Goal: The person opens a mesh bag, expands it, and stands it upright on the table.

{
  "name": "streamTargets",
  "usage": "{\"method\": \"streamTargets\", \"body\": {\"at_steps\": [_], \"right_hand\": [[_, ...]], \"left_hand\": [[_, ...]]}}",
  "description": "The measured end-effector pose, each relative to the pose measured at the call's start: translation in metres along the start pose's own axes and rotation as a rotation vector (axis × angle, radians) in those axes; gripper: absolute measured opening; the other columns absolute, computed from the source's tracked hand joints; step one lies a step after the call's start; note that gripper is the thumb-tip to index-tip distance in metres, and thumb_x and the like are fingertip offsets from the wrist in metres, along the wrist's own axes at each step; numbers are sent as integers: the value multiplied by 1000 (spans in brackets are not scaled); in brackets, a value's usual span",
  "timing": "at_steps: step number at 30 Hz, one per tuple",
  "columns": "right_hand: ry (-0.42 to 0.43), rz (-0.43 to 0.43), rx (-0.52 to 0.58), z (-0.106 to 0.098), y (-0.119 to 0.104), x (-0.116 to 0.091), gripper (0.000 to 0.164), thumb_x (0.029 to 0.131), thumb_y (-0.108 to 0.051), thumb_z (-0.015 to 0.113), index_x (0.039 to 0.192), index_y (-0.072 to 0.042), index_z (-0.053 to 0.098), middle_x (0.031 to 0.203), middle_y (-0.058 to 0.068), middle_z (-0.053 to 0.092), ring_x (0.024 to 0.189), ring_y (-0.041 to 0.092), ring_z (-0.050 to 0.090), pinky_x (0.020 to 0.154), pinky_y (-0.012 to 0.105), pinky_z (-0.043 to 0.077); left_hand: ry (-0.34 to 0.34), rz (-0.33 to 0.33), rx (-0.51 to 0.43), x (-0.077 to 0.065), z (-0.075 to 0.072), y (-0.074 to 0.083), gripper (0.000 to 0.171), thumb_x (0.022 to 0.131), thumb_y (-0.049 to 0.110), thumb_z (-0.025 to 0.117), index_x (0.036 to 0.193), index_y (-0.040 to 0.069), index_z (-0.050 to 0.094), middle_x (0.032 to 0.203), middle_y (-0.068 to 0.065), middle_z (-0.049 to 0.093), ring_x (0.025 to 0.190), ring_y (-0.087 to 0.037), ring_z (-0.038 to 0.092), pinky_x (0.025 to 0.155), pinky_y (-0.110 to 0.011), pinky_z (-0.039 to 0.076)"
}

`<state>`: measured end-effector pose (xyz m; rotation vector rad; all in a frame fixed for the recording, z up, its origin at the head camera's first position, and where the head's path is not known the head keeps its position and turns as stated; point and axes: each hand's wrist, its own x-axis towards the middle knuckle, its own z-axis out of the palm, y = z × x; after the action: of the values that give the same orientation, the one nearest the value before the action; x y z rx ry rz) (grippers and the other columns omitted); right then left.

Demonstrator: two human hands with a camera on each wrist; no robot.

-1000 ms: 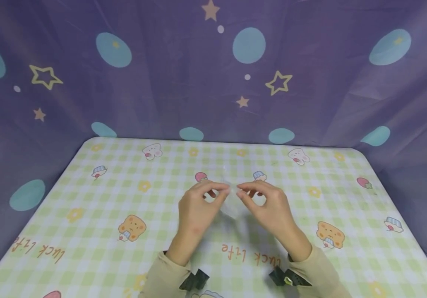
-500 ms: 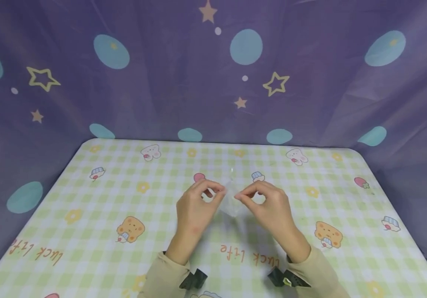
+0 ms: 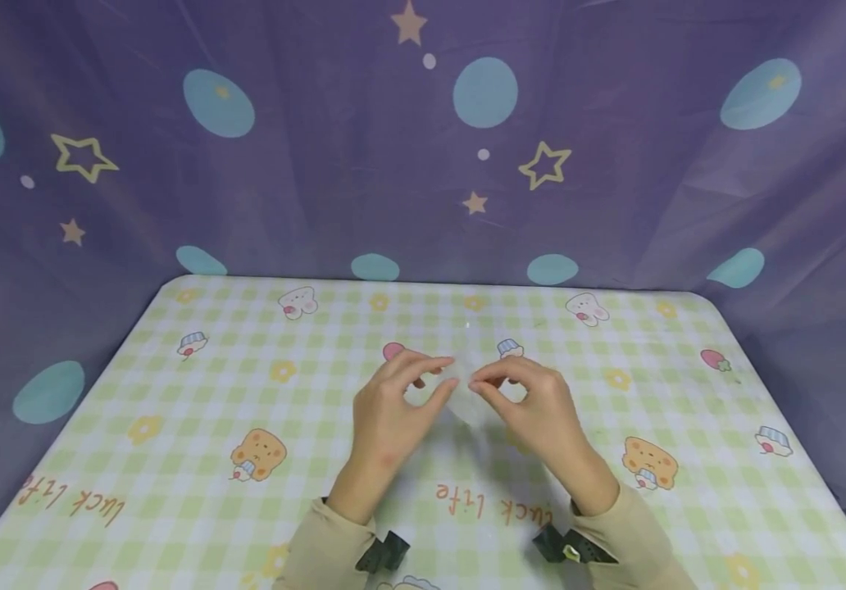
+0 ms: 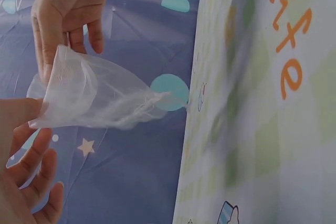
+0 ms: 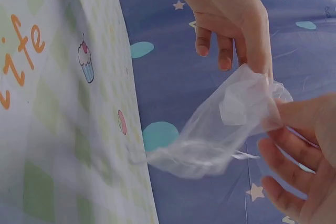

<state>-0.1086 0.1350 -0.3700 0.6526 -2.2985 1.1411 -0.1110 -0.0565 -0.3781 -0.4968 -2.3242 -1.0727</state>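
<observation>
Between the two hands hangs a small translucent white bag [image 4: 100, 93], thin and mesh-like, narrowing to a gathered tip; in the head view the bag [image 3: 465, 406] is hard to make out. My left hand [image 3: 397, 401] holds one side of its rim, with thumb and index finger further apart than the right's. On the other side, my right hand [image 3: 534, 401] pinches the rim between thumb and index finger. The right wrist view shows a whiter patch in the bag [image 5: 205, 135]; I cannot tell what it is. The bag is held above the table.
A table [image 3: 194, 492] with a green-and-white checked, printed cloth lies under the hands. Behind it hangs a purple curtain [image 3: 364, 123] with stars and blue ovals. Dark straps [image 3: 386, 551] show at both cuffs.
The left thumb and index finger have spread apart at the bag's rim. The bag has shifted and tilted slightly between the hands. The right hand has barely moved.
</observation>
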Motion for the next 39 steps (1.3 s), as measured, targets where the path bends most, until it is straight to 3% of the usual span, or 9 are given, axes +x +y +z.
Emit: {"method": "streamTargets", "body": {"at_steps": [6,10,14,20,25,33,36,39], "right_hand": [[-49,-24,31,2,-3,0,13,81,-2,80,90,-10,77,86,-4,73,77,8,65,67,30,54],[-34,-4,17,2,-4,0,12,81,-3,80,90,-11,77,85,-6,73,76,7,65,65,29,52],[-2,-4,-12,2,-3,0,13,79,-3,82,87,-13,78,82,-7,72,71,5,61,62,25,49],[24,-12,-22,1,-1,0,16,77,0,83,85,-14,79,80,-8,71,66,4,57,59,23,48],[45,7,-33,2,0,0,16,78,0,82,85,-13,78,80,-8,71,65,4,56,58,21,46],[18,19,-88,4,5,-2,16,79,-1,82,88,-13,77,79,-6,69,68,6,59,61,26,48],[-18,25,-104,5,5,-2,15,81,-3,81,90,-14,77,81,-6,69,71,7,60,61,27,48],[-51,38,-107,6,4,-2,12,83,-7,80,91,-15,77,82,-7,69,72,6,60,61,29,48]], "left_hand": [[45,44,27,1,-1,-1,9,81,24,83,88,20,79,94,10,70,76,-7,63,61,-24,50],[66,10,51,1,-2,-3,7,79,17,82,80,23,77,81,10,70,70,-8,61,56,-24,47],[105,-25,137,0,-4,-5,12,76,14,82,77,24,75,69,7,65,61,-10,57,50,-27,43],[124,-17,223,0,-5,-7,12,75,14,84,79,22,76,66,3,64,56,-11,55,48,-28,41],[59,-3,187,0,-5,-5,8,80,16,81,83,23,77,71,5,67,59,-12,58,50,-27,42],[-153,-40,214,-3,-2,1,20,86,33,76,104,25,75,95,13,73,76,-8,64,60,-28,48],[-168,-59,213,-4,-1,2,23,85,38,77,104,25,75,99,14,71,78,-7,64,62,-27,49],[-130,-61,208,-4,1,2,16,86,35,78,97,25,76,93,14,70,76,-6,63,60,-27,48]]}}
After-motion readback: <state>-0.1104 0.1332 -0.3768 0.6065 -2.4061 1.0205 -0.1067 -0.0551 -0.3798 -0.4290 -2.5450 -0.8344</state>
